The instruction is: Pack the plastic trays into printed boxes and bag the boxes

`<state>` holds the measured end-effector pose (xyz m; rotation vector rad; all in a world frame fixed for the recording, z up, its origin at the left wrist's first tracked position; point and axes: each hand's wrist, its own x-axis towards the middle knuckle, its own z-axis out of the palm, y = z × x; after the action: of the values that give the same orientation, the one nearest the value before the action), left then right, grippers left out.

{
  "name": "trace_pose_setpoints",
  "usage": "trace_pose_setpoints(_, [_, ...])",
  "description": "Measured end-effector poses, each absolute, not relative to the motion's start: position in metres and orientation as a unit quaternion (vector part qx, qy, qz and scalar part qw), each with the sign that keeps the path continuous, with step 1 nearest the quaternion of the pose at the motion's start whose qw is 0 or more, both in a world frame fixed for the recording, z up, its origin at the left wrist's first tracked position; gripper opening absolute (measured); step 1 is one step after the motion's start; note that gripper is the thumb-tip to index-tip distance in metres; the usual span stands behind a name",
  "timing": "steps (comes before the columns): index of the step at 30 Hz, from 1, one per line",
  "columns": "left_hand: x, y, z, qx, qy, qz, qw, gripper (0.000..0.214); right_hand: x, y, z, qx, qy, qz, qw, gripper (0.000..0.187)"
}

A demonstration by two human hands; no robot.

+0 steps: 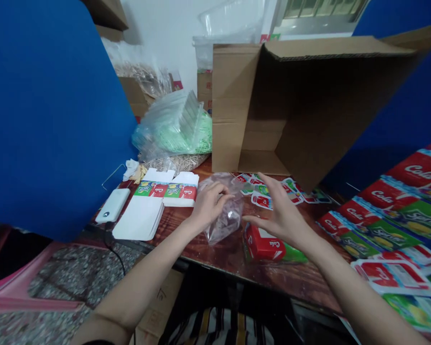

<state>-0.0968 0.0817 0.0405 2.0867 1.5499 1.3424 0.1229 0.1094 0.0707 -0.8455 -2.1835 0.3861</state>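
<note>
My left hand (213, 203) is curled, thumb and fingers close together on a crumpled clear plastic bag (224, 225) that lies on the table. To its right, my right hand (282, 213) is open, thumb and fingers spread wide with nothing between them. Just below that hand lies a red and green box printed "Cola" (267, 247), partly covered by the hand and wrist. Beyond my right hand, several flat printed cutouts (261, 200) in red and green are scattered in front of a large carton.
The big open cardboard carton (233, 96) stands on its side at the back. Stacked Cola and Sprite boxes (377, 199) rise at the right. White folded cartons (140, 220), a white power bank (113, 206) and bagged clear trays (175, 120) are on the left.
</note>
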Motion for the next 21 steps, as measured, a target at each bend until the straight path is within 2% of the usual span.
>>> trace_pose_setpoints(1, [-0.093, 0.081, 0.05, 0.723, 0.514, 0.45, 0.102, 0.018, 0.115, 0.117, 0.072, -0.311, -0.874, 0.12, 0.354, 0.081])
trace_pose_setpoints(4, [-0.083, 0.081, 0.07, 0.733, 0.506, 0.445, 0.092, 0.018, 0.102, 0.137, 0.078, -0.297, -0.895, 0.082, 0.323, 0.022])
trace_pose_setpoints(5, [-0.08, 0.081, 0.074, 0.724, 0.515, 0.45, 0.091, 0.019, 0.101, 0.141, 0.081, -0.301, -0.894, 0.084, 0.322, 0.013])
trace_pose_setpoints(8, [-0.075, 0.082, 0.077, 0.695, 0.544, 0.461, 0.095, 0.055, 0.104, 0.141, 0.092, -0.308, -0.88, 0.102, 0.346, 0.016])
trace_pose_setpoints(9, [-0.074, 0.082, 0.075, 0.69, 0.549, 0.462, 0.098, 0.053, 0.107, 0.139, 0.095, -0.305, -0.877, 0.106, 0.357, 0.016])
trace_pose_setpoints(12, [-0.076, 0.087, 0.07, 0.678, 0.552, 0.467, 0.128, 0.017, 0.115, 0.13, 0.102, -0.301, -0.868, 0.111, 0.38, 0.018])
trace_pose_setpoints(13, [-0.078, 0.09, 0.068, 0.673, 0.554, 0.471, 0.138, 0.012, 0.118, 0.128, 0.103, -0.304, -0.864, 0.112, 0.385, 0.018])
trace_pose_setpoints(17, [-0.086, 0.101, 0.06, 0.677, 0.542, 0.466, 0.175, 0.011, 0.129, 0.13, 0.101, -0.328, -0.843, 0.123, 0.407, 0.02])
trace_pose_setpoints(21, [-0.089, 0.112, 0.05, 0.685, 0.505, 0.45, 0.27, 0.012, 0.136, 0.133, 0.095, -0.359, -0.815, 0.154, 0.427, 0.022])
